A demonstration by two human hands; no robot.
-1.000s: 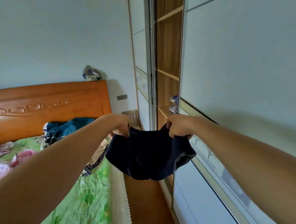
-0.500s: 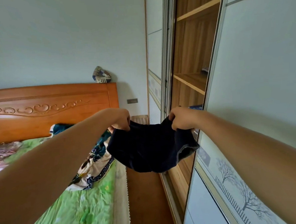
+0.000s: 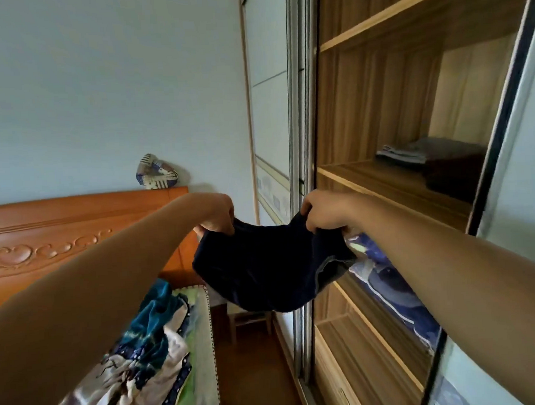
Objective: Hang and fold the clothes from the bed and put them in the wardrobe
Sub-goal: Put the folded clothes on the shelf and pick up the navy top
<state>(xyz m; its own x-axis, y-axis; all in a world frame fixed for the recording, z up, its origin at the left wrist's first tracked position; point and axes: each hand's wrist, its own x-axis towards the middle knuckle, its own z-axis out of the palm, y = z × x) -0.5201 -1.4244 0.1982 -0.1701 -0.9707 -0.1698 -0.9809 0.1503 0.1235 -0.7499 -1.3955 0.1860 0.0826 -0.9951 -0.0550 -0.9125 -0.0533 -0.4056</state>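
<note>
Dark navy cloth garment (image 3: 264, 271) sags in the air between two hands, in front of the open wooden wardrobe (image 3: 363, 102). Left hand (image 3: 218, 213) pinches one top corner and right hand (image 3: 321, 213) grips the other, fingers curled round the fabric. Folded grey clothes (image 3: 413, 154) lie on a wardrobe shelf, and a teal and white heap of clothes (image 3: 143, 350) lies on the green-sheeted bed (image 3: 203, 356)

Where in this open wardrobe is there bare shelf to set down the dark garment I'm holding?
The middle shelf is bare along its front and left, between the wardrobe's side wall and the folded stack at the back right; the dark garment could likely go there. The shelf below is crowded with blue patterned bedding.
</note>
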